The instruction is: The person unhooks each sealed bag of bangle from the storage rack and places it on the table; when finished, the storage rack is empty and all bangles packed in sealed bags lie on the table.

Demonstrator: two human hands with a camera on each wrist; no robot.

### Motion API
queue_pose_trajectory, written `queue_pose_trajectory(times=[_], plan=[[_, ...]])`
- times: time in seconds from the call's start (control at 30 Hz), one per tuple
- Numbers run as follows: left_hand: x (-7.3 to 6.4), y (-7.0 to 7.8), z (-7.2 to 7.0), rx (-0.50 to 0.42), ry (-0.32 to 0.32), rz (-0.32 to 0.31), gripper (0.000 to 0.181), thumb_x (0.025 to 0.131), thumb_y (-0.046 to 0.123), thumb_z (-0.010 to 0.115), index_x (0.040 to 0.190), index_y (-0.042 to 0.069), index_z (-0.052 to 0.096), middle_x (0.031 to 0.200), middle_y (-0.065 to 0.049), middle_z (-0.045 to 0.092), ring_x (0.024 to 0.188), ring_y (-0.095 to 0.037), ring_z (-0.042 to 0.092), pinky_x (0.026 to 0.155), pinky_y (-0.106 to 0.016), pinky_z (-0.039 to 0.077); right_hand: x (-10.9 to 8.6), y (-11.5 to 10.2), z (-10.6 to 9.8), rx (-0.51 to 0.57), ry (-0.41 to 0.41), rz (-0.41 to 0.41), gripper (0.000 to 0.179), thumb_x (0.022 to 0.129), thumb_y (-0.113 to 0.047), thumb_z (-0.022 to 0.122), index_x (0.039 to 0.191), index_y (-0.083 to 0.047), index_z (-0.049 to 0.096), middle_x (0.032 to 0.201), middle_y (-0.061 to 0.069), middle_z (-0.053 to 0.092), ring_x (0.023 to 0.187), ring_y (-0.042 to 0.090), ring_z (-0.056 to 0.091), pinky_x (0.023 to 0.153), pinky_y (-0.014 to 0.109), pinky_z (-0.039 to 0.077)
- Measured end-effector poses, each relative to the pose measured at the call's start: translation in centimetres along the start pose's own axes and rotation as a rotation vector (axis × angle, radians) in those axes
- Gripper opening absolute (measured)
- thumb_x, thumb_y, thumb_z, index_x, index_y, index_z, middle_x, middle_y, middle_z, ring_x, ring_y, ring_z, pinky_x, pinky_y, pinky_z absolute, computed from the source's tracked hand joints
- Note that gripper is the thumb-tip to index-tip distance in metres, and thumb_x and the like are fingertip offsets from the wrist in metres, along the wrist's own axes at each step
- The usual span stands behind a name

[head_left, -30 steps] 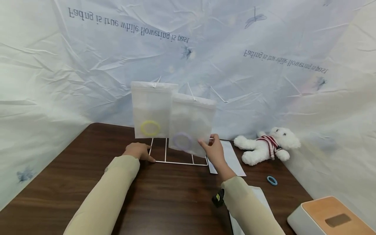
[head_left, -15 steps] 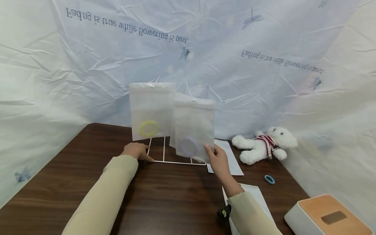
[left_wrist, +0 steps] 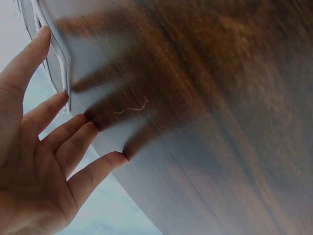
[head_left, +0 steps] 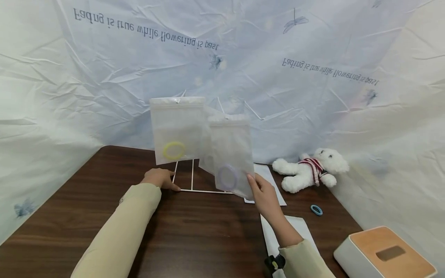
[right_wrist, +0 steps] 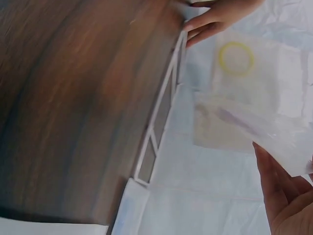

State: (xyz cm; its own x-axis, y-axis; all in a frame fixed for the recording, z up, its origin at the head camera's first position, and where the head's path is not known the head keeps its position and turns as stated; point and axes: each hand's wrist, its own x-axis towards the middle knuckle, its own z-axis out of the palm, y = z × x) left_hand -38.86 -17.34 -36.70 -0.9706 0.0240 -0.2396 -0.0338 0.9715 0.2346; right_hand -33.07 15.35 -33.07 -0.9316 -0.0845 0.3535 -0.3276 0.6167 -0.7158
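Note:
A white wire rack stands on the dark wooden table, its hooks rising in front of the cloth backdrop. From one hook hangs a frosted zip bag with a yellow ring inside. Right of it hangs another frosted zip bag containing a pale purple ring; part of a further bag shows behind. My right hand pinches the lower right corner of the purple-ring bag, tilting it toward me. With fingers spread, my left hand touches the front left corner of the rack's base.
White sheets lie right of the rack, with another under my right forearm. A white plush bear in a striped top lies at the back right. Nearer are a blue ring and a white box with a wooden lid.
My right hand has drawn the purple-ring bag forward and slightly down, swinging it out from the bag behind. My left hand stays at the rack's corner.

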Motion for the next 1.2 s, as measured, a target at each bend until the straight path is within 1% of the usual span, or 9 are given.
queue_pose_trajectory(times=[0.07,0.2,0.3,0.43,0.63,0.83,0.97,1.03,1.2], plan=[[0.2,0.0,0.1,0.000,-0.001,-0.003,0.083,0.086,0.054,0.071,0.151,0.010,0.044,0.146,-0.028,0.045,0.125,-0.049,0.048,0.092,-0.054,0.047,-0.3,-0.4,-0.4,0.014,-0.012,0.001,0.041,0.105,-0.043,0.047,0.119,-0.011,0.069,0.109,0.009,0.071,0.096,0.022,0.066,0.082,0.045,0.051],[0.8,-0.3,0.4,-0.002,-0.006,-0.006,0.082,0.087,0.054,0.071,0.151,0.010,0.044,0.146,-0.027,0.045,0.124,-0.049,0.048,0.091,-0.054,0.047,-0.7,-1.1,-1.0,0.064,-0.029,0.000,0.039,0.105,-0.041,0.047,0.105,-0.008,0.067,0.090,0.007,0.064,0.083,0.019,0.058,0.074,0.036,0.047],[0.9,-0.4,0.4,-0.002,-0.006,-0.005,0.082,0.086,0.054,0.071,0.150,0.010,0.045,0.146,-0.027,0.046,0.123,-0.049,0.049,0.089,-0.054,0.048,-1.2,-1.5,-1.3,0.116,-0.039,0.011,0.038,0.105,-0.041,0.048,0.106,-0.008,0.067,0.090,0.007,0.063,0.083,0.018,0.057,0.074,0.034,0.047],[0.7,-0.4,0.3,0.000,-0.002,0.002,0.083,0.085,0.055,0.072,0.150,0.010,0.046,0.145,-0.027,0.047,0.121,-0.049,0.050,0.086,-0.052,0.049,-1.9,-2.0,-1.7,0.154,-0.036,0.038,0.038,0.105,-0.041,0.049,0.115,-0.010,0.068,0.100,0.007,0.067,0.089,0.018,0.060,0.077,0.034,0.049],[0.8,-0.5,0.5,0.000,0.009,0.013,0.081,0.086,0.054,0.072,0.149,0.010,0.046,0.144,-0.027,0.048,0.118,-0.048,0.053,0.083,-0.051,0.050,-2.9,-2.6,-2.3,0.196,-0.060,0.045,0.039,0.105,-0.040,0.048,0.105,-0.006,0.065,0.089,0.009,0.061,0.082,0.019,0.057,0.072,0.033,0.047],[0.7,-0.4,0.4,0.009,0.008,0.018,0.081,0.086,0.055,0.071,0.150,0.011,0.046,0.144,-0.027,0.048,0.119,-0.048,0.053,0.082,-0.050,0.051,-4.4,-3.0,-2.6,0.270,-0.114,0.119,0.035,0.105,-0.035,0.050,0.118,-0.006,0.065,0.092,0.010,0.064,0.082,0.019,0.061,0.072,0.031,0.050],[0.6,-0.3,0.3,0.016,0.007,0.016,0.081,0.087,0.055,0.071,0.150,0.010,0.046,0.144,-0.026,0.048,0.118,-0.047,0.054,0.082,-0.050,0.051,-5.9,-2.6,-2.2,0.288,-0.136,0.189,0.035,0.104,-0.033,0.052,0.117,-0.004,0.066,0.090,0.009,0.064,0.080,0.019,0.060,0.069,0.031,0.050],[0.5,-0.2,0.2,0.019,0.006,0.017,0.081,0.087,0.054,0.071,0.150,0.011,0.046,0.144,-0.026,0.049,0.116,-0.046,0.055,0.080,-0.048,0.051,-6.8,-2.3,-2.0,0.300,-0.153,0.221,0.036,0.104,-0.033,0.053,0.122,-0.003,0.065,0.094,0.008,0.065,0.083,0.018,0.060,0.071,0.030,0.049],[0.0,0.0,-0.1,0.024,0.006,0.015,0.080,0.087,0.054,0.070,0.150,0.011,0.046,0.142,-0.026,0.050,0.112,-0.044,0.057,0.077,-0.046,0.051,-8.8,-1.1,-1.7,0.356,-0.264,0.303,0.045,0.104,-0.033,0.052,0.132,0.001,0.058,0.101,0.010,0.066,0.087,0.019,0.062,0.073,0.032,0.051]])
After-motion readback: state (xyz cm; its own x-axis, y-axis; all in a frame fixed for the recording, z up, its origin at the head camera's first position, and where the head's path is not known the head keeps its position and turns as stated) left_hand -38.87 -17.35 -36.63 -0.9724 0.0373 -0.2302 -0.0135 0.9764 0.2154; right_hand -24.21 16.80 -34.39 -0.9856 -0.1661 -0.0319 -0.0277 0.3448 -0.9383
